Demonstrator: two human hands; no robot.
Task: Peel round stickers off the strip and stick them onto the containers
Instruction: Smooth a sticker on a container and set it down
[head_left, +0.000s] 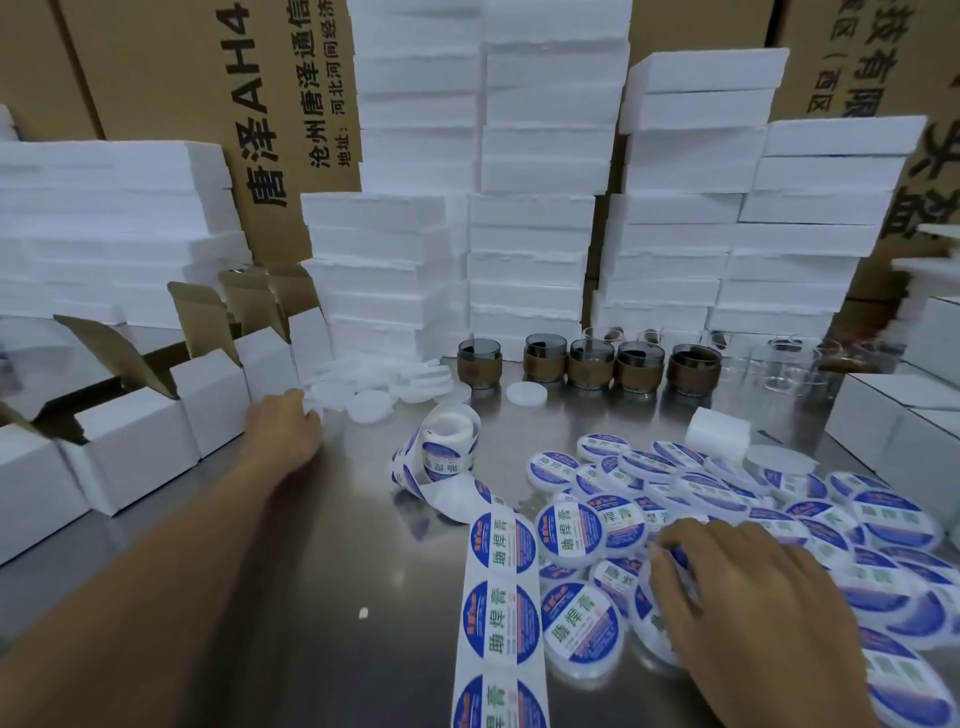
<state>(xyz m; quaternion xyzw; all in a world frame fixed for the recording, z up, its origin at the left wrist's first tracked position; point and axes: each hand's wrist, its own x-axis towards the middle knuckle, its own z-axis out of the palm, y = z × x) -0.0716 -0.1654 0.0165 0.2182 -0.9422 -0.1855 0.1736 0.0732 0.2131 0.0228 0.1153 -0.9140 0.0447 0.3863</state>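
A strip of round blue-and-white stickers (501, 618) runs from the bottom edge up to a small roll (449, 441) on the steel table (311, 545). Several labelled round containers (569, 535) lie heaped to the right of the strip. My right hand (737, 597) rests palm down on that heap, fingers curled round one labelled container whose edge shows under the thumb. A pile of plain white containers (369, 405) lies further back. My left hand (283, 431) reaches to its left edge; its fingertips touch a plain one and are partly hidden.
Open white cartons (130, 441) line the left side. Stacked white foam slabs (530, 260) and brown boxes wall off the back. Dark cups in brown sleeves (592, 364) and clear glasses (789, 364) stand behind the heap. White boxes (893, 415) sit at the right.
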